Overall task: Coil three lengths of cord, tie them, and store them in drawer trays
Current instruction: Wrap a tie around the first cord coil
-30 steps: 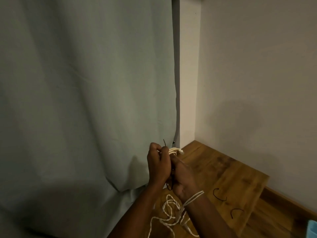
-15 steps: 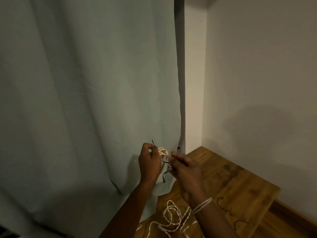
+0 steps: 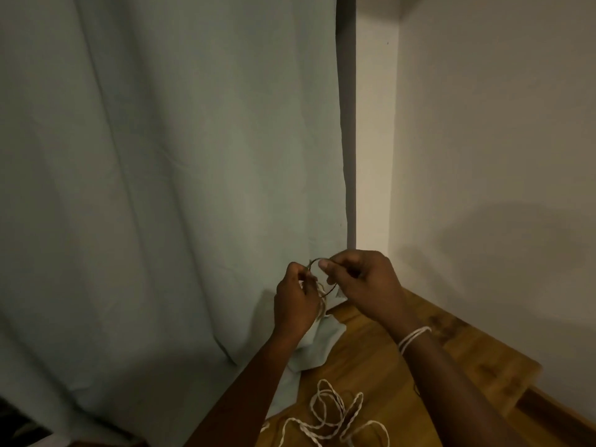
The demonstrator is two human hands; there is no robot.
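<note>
Both hands are working up in front of the curtain (image 3: 161, 188), above the wooden tabletop (image 3: 371, 366). Left hand (image 3: 295, 304) is gripping a small coil of cream cord (image 3: 321, 303), fingers curled tight round it w/ thumb & forefinger closing at the top; most of the coil is hiding behind the fingers, only a few strands are showing just right of the knuckles. Right hand (image 3: 364, 285) is pinching a thin dark tie (image 3: 327, 293) btwn thumb & forefinger, other fingers bending loosely; the tie is arcing from that pinch over to the left fingertips & looping down beside the coil, touching it. Cream cord is wrapping round the right wrist (image 3: 412, 338) in a few turns. Below both hands, well apart from the fingers, loose cord (image 3: 329, 414) is lying in tangled loops on the wood, near the curtain hem. Wall (image 3: 483, 156) is standing behind the right hand.
</note>
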